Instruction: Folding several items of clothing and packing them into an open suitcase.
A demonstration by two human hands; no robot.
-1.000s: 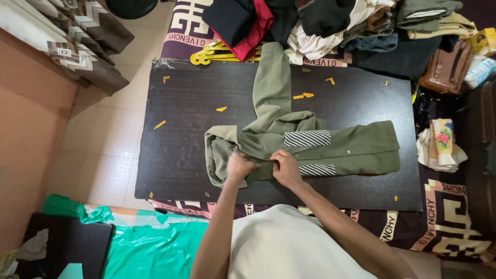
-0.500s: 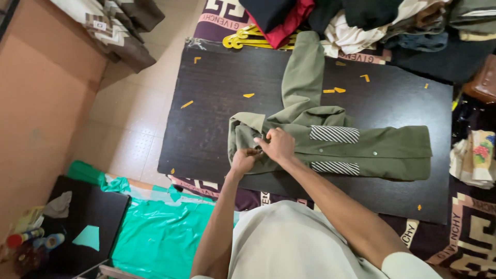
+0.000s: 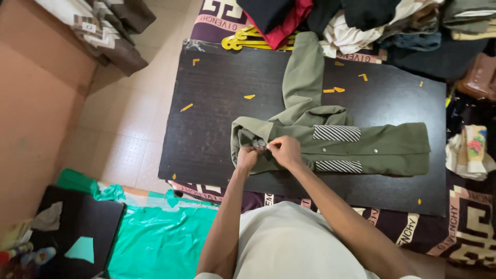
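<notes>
Left hand point(image 3: 247, 156) and right hand point(image 3: 283, 150) both pinch olive-green cotton shirt point(image 3: 361, 147) at its collar end; shirt's long axis runs rightward across dark table point(image 3: 206, 129).

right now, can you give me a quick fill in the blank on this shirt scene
1. Both hands, the left hand and right hand, pinch the ___ end of the olive green shirt.
2. The shirt's two pocket patches are ___ in pattern.
3. One sleeve points toward the yellow ___.

Missing words: collar; striped; hangers
</notes>
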